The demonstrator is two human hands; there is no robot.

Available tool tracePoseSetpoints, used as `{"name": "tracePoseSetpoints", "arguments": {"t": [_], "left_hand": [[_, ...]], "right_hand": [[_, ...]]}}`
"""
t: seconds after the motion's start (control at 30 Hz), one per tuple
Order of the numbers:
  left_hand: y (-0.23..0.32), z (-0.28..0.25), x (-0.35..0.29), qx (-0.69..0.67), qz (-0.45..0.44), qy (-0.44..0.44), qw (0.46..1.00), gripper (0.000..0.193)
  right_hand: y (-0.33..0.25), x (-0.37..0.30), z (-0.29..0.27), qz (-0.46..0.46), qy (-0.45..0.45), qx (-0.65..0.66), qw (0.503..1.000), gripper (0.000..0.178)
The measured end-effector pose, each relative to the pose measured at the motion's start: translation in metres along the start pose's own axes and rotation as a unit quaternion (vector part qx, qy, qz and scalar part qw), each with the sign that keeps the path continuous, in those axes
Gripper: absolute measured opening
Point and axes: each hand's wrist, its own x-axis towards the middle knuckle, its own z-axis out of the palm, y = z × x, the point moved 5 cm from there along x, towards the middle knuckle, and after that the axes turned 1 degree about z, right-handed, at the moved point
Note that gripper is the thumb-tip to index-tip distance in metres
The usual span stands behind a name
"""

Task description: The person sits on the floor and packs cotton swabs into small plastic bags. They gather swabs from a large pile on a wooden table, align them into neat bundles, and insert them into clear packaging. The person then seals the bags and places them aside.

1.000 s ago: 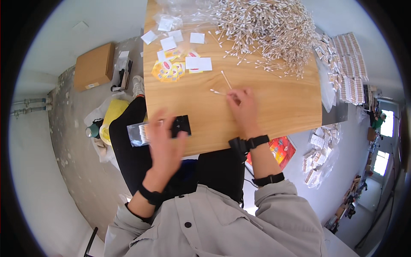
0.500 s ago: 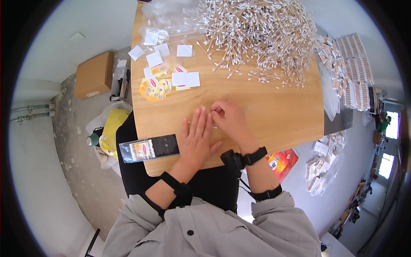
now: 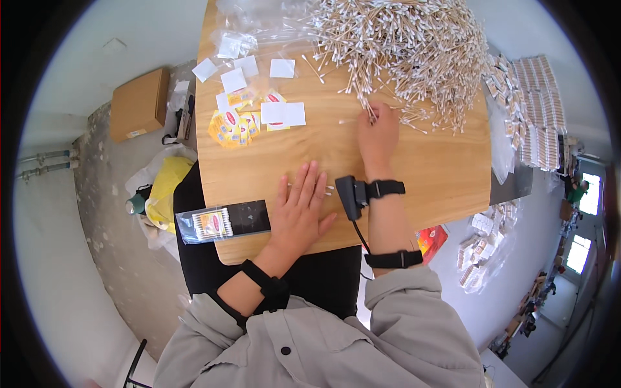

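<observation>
My left hand (image 3: 301,202) lies flat on the wooden table, fingers stretched out. Cotton swabs (image 3: 329,191) lie partly under it, their white tips showing beside the fingers. My right hand (image 3: 378,134) is at the near edge of a large heap of cotton swabs (image 3: 414,52), its fingertips pinched around a swab (image 3: 371,111); how many it holds is hard to see. Left of my left hand, a clear packet of swabs (image 3: 212,224) with a yellow label rests on a black strip (image 3: 250,219) at the table's edge.
White square cards (image 3: 283,68) and yellow printed cards (image 3: 233,128) are scattered at the table's left, below clear plastic bags (image 3: 259,22). Packed swab bundles (image 3: 540,97) are stacked beyond the right edge. A cardboard box (image 3: 139,103) stands on the floor at left.
My right hand has moved away from beside my left hand, forward and to the right, to the edge of the swab heap. My left hand has stayed in place.
</observation>
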Motion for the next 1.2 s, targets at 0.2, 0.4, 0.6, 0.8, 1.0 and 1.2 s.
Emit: {"name": "tracePoseSetpoints", "arguments": {"t": [0.2, 0.4, 0.6, 0.8, 1.0, 1.2], "left_hand": [[0.008, 0.002, -0.015, 0.006, 0.036, -0.025, 0.999, 0.08], [0.01, 0.002, -0.007, -0.003, 0.021, -0.022, 1.0, 0.091], [0.006, 0.005, -0.006, 0.007, 0.003, -0.014, 1.0, 0.096], [0.009, 0.006, -0.025, -0.001, 0.015, -0.012, 1.0, 0.091], [0.015, -0.002, -0.016, -0.008, 0.017, -0.015, 1.0, 0.097], [0.011, -0.007, 0.011, 0.023, 0.034, -0.04, 0.998, 0.112]], "right_hand": [[-0.008, -0.055, -0.026, -0.084, -0.049, 0.088, 0.991, 0.014], [-0.029, -0.093, -0.038, -0.093, -0.132, 0.083, 0.983, 0.013], [-0.012, -0.087, -0.042, -0.068, -0.202, 0.118, 0.97, 0.011], [-0.03, -0.064, -0.024, -0.125, -0.334, 0.121, 0.927, 0.013], [-0.054, -0.05, -0.015, -0.248, -0.263, 0.143, 0.922, 0.02], [-0.022, -0.034, -0.013, -0.125, -0.292, 0.134, 0.939, 0.009]]}}
